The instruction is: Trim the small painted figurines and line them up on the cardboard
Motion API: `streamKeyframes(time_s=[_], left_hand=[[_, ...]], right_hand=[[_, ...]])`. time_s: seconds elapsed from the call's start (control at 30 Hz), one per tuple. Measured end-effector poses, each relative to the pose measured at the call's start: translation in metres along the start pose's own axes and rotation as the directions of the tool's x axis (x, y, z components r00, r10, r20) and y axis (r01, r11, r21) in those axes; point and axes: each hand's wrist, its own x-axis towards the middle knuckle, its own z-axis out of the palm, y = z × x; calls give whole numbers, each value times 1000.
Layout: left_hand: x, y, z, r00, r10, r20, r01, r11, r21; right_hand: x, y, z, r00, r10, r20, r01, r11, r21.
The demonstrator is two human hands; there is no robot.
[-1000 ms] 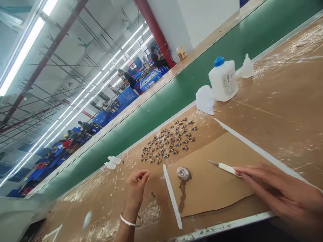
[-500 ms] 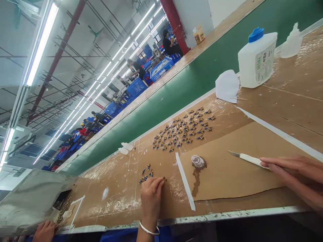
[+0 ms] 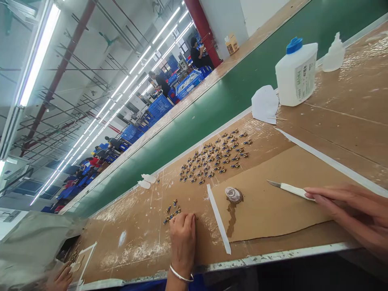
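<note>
My right hand (image 3: pixel 348 206) holds a craft knife (image 3: pixel 294 190) by its white handle, the blade pointing left above a cardboard sheet (image 3: pixel 273 206). My left hand (image 3: pixel 183 234), with a silver bangle on its wrist, rests on the table, fingers bent and closed; whatever is in them is hidden. Just beyond its knuckles lies a small cluster of blue-and-gold figure-like pieces (image 3: pixel 171 213). A tiny brown bit (image 3: pixel 197 218) shows beside the fingertips. On the cardboard's left part sits a small round whitish dish (image 3: pixel 233 195), a dark wet streak below it.
Many more blue-and-gold pieces (image 3: pixel 215 157) are spread behind the cardboard. A white jug with a blue cap (image 3: pixel 296 74), a squeeze bottle (image 3: pixel 334 54) and white paper (image 3: pixel 265 104) stand farther back. A co-worker's hand (image 3: pixel 63 278) is at lower left, by small brass-coloured parts (image 3: pixel 72 255).
My left hand has turned and closed over the spot by the brown bits, fewer of which show now. The co-worker's hand has moved to the brass-coloured parts. My right hand keeps the knife in place.
</note>
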Motion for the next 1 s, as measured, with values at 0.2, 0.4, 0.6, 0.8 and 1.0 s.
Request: streamKeyframes(time_s=[0.2, 0.4, 0.6, 0.8, 1.0], left_hand=[[5, 5, 0, 995, -81, 51, 82, 996, -27], [6, 4, -6, 973, -223, 66, 231, 957, -173], [-21, 20, -10, 924, -348, 155, 381, 819, -429], [-40, 37, -9, 906, -407, 115, 409, 777, -478], [-36, 40, -12, 917, -398, 37, 372, 817, -440]], right_hand=[[-5, 12, 0, 992, -90, 89, 91, 996, -2], [-2, 13, -2, 988, -129, 82, 131, 991, -23], [5, 0, -6, 980, -191, 63, 193, 981, -29], [9, -15, -9, 980, -193, 45, 194, 981, -24], [11, -15, -11, 973, -223, 57, 227, 972, -64]])
